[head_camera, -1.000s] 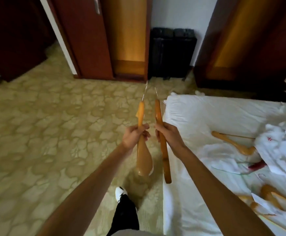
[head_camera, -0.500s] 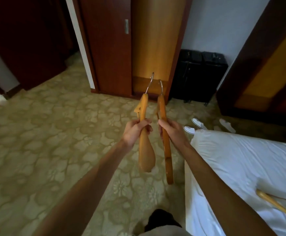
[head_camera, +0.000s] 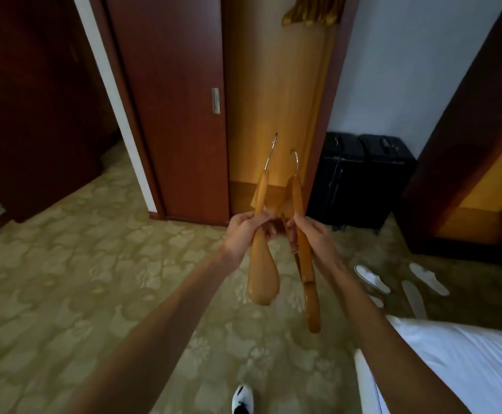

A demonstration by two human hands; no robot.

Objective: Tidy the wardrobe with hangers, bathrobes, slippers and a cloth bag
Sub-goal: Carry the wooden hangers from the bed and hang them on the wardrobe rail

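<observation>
My left hand (head_camera: 243, 233) grips a wooden hanger (head_camera: 262, 276) with a broad shoulder end, its metal hook pointing up. Beside it, my right hand (head_camera: 312, 237) grips a second, slimmer wooden hanger (head_camera: 308, 288), hook also up. Both hangers are held out in front of me towards the open wardrobe (head_camera: 273, 115), whose light wooden inside shows straight ahead. At the top of that opening hang several wooden hangers (head_camera: 306, 13). White slippers (head_camera: 372, 279) lie scattered on the carpet to the right.
The wardrobe's red-brown sliding door (head_camera: 178, 115) stands left of the opening. A black suitcase (head_camera: 360, 180) stands against the white wall to the right. A white bed corner (head_camera: 453, 369) fills the lower right. Patterned carpet (head_camera: 64, 294) spreads to the left. My shoe (head_camera: 242, 398) shows below.
I have walked away from the bed towards the wardrobe, and the view has tilted up. The bed with its robes and hangers has dropped out of sight. Both hands still hold their hangers.
</observation>
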